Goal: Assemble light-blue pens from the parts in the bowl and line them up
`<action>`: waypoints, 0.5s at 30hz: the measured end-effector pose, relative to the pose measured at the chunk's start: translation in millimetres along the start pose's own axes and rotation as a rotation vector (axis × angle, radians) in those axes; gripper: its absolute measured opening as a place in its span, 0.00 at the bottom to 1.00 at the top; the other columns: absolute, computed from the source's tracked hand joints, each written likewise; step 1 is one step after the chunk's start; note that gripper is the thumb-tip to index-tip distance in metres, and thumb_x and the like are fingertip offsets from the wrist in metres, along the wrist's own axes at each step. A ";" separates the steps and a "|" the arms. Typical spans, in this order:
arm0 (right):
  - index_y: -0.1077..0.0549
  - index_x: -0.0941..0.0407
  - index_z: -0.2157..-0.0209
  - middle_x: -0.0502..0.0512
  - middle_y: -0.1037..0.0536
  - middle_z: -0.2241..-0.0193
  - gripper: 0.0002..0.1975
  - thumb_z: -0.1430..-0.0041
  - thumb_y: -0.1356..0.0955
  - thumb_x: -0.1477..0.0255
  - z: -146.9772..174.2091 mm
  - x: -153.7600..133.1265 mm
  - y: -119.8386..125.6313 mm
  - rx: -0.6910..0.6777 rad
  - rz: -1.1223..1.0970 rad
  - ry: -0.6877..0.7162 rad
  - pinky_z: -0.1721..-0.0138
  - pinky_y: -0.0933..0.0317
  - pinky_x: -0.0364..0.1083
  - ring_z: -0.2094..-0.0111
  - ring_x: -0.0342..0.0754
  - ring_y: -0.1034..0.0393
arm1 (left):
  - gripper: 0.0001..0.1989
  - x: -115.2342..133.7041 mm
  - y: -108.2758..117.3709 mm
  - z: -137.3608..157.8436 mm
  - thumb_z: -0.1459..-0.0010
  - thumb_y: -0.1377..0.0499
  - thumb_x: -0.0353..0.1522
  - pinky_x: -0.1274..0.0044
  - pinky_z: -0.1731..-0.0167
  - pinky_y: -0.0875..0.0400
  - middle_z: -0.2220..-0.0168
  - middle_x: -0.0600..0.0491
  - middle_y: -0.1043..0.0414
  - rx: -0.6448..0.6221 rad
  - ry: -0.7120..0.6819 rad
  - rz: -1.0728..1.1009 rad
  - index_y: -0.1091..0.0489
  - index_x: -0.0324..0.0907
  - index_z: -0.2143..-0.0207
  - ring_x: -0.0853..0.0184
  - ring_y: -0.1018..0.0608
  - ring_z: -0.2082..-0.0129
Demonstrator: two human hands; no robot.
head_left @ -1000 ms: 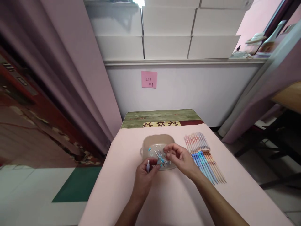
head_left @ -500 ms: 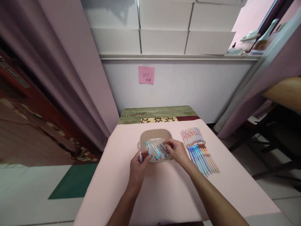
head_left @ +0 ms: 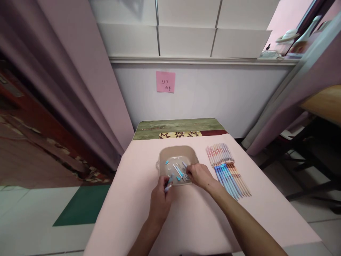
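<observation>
A beige plastic basin (head_left: 177,151) holds loose pen parts, among them a white and blue stick (head_left: 178,171) and small bright blue pieces (head_left: 167,162). My left hand (head_left: 160,201) is at the basin's near left edge, closed around a pale blue pen part (head_left: 167,188); another bluish piece (head_left: 171,177) shows by its fingertips. Reaching over the basin's right side, my right hand (head_left: 199,175) has its fingers pinched together down among the parts. A greyish-blue pen barrel (head_left: 184,164) lies beside those fingertips. What the pinch holds, if anything, is hidden.
To the right, pink-and-white pens (head_left: 220,154) lie in a row behind blue pens (head_left: 226,181) and brown-beige pens (head_left: 239,179). Pink cloth (head_left: 133,185) covers most of the table. A wall with a pink note (head_left: 165,82) stands behind it.
My left hand has turned and shifted slightly right, tilting the pen part it holds. My right hand has moved slightly down, its fingers now more closed among the parts.
</observation>
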State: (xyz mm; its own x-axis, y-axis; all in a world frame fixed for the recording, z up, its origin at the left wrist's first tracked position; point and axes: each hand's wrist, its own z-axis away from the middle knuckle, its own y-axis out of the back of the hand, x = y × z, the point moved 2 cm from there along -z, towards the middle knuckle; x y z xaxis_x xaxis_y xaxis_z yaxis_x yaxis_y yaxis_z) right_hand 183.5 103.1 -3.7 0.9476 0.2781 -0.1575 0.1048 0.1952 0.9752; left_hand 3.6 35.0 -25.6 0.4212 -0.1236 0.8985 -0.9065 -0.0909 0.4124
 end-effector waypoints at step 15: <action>0.20 0.59 0.65 0.67 0.19 0.68 0.11 0.48 0.34 0.78 7.0 -17.1 -10.3 -0.146 0.095 0.028 0.63 0.32 0.48 0.63 0.58 0.23 | 0.06 18.3 3.3 46.0 0.42 0.45 0.35 0.77 0.68 0.34 0.67 0.52 0.25 -0.089 0.110 0.127 0.35 0.44 0.63 0.64 0.25 0.70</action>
State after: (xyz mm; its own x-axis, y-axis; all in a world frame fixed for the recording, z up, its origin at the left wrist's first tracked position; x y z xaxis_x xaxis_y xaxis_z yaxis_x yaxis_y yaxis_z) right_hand 168.3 89.7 -9.9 0.9420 0.3280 -0.0717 -0.0322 0.3009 0.9531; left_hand 9.8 -13.1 -14.7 0.3015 -0.0189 0.9533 -0.9534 0.0066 0.3016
